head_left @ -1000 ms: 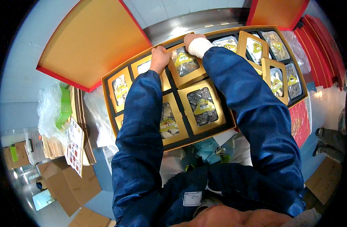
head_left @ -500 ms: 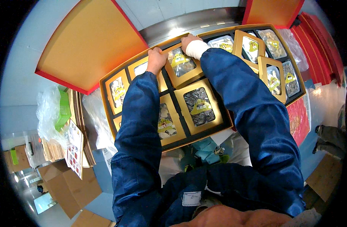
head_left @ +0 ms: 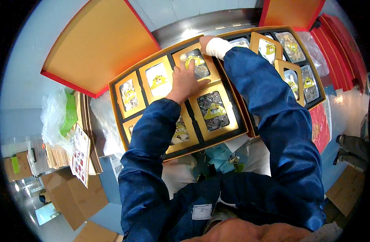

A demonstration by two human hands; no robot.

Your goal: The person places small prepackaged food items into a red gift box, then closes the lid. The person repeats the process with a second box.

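Two large gold-rimmed gift boxes (head_left: 124,146) stand side by side, with black dividers. The left one holds several smaller gold cartons with clear windows showing dried food. My left hand (head_left: 185,82) lies with fingers spread on the top right carton (head_left: 204,71), reaching onto its window. Just below my palm is a carton of dark dried pieces (head_left: 212,115). My right hand (head_left: 206,42) is at the top right corner of that same top carton, by the box's far rim; its fingers are mostly hidden. A carton with a white pack (head_left: 156,78) sits left of my left hand.
The right box holds clear packs (head_left: 290,47) and tilted gold cartons (head_left: 289,80). A red-edged gold lid (head_left: 100,44) leans at the far left. Red lids (head_left: 338,52) are stacked at right. Cardboard (head_left: 76,197) and plastic wrap (head_left: 53,117) are at left.
My left hand has moved from the carton's left edge down and right onto its face, fingers now spread. The top carton now sits level in its slot. My right hand has shifted slightly right.
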